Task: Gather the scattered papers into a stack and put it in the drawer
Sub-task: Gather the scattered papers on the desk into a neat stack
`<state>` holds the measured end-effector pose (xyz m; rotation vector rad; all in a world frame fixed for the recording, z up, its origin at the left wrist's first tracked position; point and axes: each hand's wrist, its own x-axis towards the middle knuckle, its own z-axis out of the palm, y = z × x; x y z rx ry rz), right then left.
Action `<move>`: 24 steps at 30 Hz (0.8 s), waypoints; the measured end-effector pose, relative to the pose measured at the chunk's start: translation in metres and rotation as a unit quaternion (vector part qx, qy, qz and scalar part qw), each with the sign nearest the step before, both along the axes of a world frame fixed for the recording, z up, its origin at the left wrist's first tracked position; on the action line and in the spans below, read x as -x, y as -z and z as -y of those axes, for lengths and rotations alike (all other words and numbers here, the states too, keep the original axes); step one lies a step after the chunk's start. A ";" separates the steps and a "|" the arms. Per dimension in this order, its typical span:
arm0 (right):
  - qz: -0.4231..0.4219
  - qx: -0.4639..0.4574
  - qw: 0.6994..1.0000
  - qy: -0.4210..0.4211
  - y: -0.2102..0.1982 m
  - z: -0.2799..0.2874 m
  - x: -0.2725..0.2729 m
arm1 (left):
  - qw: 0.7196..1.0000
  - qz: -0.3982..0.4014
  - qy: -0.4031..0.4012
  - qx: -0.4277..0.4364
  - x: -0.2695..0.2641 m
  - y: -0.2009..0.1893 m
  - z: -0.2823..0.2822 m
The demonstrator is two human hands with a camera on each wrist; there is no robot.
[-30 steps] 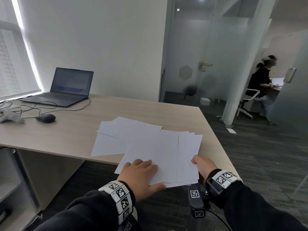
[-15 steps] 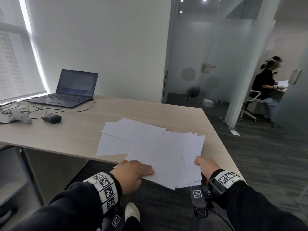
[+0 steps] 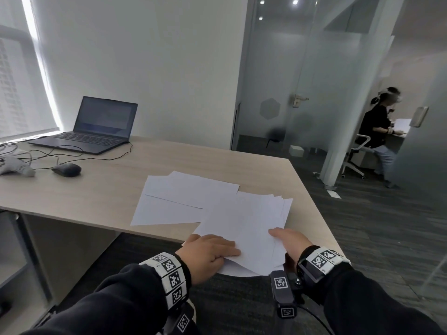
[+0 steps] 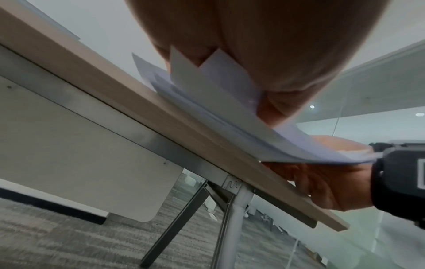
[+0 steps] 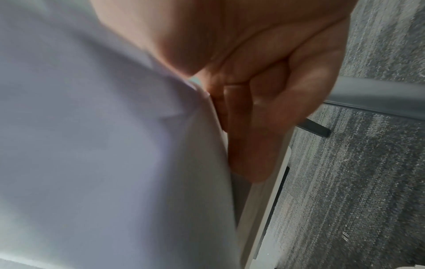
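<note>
A loose stack of white papers (image 3: 244,226) lies at the near right corner of the wooden desk (image 3: 96,189) and juts out over its front edge. My left hand (image 3: 208,251) holds the stack's near left corner, fingers on top. My right hand (image 3: 289,241) pinches the near right edge, thumb above and fingers curled beneath (image 5: 264,109). From below, the left wrist view shows the fanned sheets (image 4: 218,109) hanging past the desk edge. Two or three more sheets (image 3: 183,194) lie flat further in, partly under the stack. No drawer is in view.
An open laptop (image 3: 96,126), a black mouse (image 3: 66,169), cables and a white device (image 3: 14,165) sit at the desk's far left. A metal desk leg (image 4: 230,218) stands under the corner. A seated person (image 3: 379,131) is beyond the glass partition on the right.
My left hand has slid back from the top of the sheets to their near left corner. The stack has come further over the desk's front edge, and the right hand has kept its hold.
</note>
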<state>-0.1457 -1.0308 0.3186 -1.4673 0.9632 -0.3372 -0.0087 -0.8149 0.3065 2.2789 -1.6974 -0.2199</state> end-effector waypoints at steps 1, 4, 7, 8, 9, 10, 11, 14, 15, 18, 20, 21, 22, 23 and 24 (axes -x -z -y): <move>-0.009 0.013 1.000 -0.013 0.000 0.000 0.001 | 1.000 -0.007 -0.001 -0.001 -0.001 0.000 0.001; -0.033 0.038 0.998 -0.023 0.003 0.006 0.001 | 0.998 -0.042 -0.052 0.021 -0.012 -0.004 -0.002; -0.057 0.048 0.997 -0.024 0.004 0.012 -0.001 | 0.986 -0.036 -0.157 0.047 -0.036 -0.007 -0.007; -0.058 0.051 0.997 -0.024 0.005 0.014 -0.001 | 0.981 -0.024 -0.187 0.037 -0.046 -0.005 -0.010; -0.058 0.056 0.996 -0.026 0.006 0.016 -0.002 | 0.977 -0.014 -0.212 0.023 -0.056 -0.003 -0.013; -0.062 0.066 0.995 -0.030 0.007 0.017 -0.002 | 0.973 -0.005 -0.229 0.011 -0.064 -0.001 -0.016; -0.065 0.074 0.994 -0.036 0.008 0.018 -0.002 | 0.971 -0.001 -0.239 0.002 -0.072 0.002 -0.020; -0.063 0.084 0.993 -0.053 0.010 0.019 -0.002 | 0.968 0.008 -0.249 -0.019 -0.086 0.008 -0.026; -0.065 0.080 0.993 -0.061 0.009 0.018 -0.002 | 0.968 0.013 -0.250 -0.023 -0.087 0.008 -0.027; -0.058 0.064 0.993 -0.078 0.005 0.010 0.001 | 0.968 0.033 -0.247 -0.035 -0.088 0.008 -0.027; -0.049 0.050 0.994 -0.088 0.004 0.007 0.004 | 0.968 0.045 -0.243 -0.043 -0.089 0.007 -0.025; -0.044 0.046 0.993 -0.096 0.005 0.006 0.005 | 0.968 0.048 -0.243 -0.050 -0.089 0.008 -0.025; -0.041 0.047 0.993 -0.100 0.005 0.006 0.006 | 0.966 0.053 -0.245 -0.056 -0.089 0.008 -0.025; -0.041 0.048 0.993 -0.102 0.005 0.006 0.007 | 0.965 0.057 -0.250 -0.059 -0.089 0.009 -0.025; -0.041 0.052 0.993 -0.099 0.005 0.008 0.008 | 0.963 0.060 -0.255 -0.059 -0.089 0.009 -0.026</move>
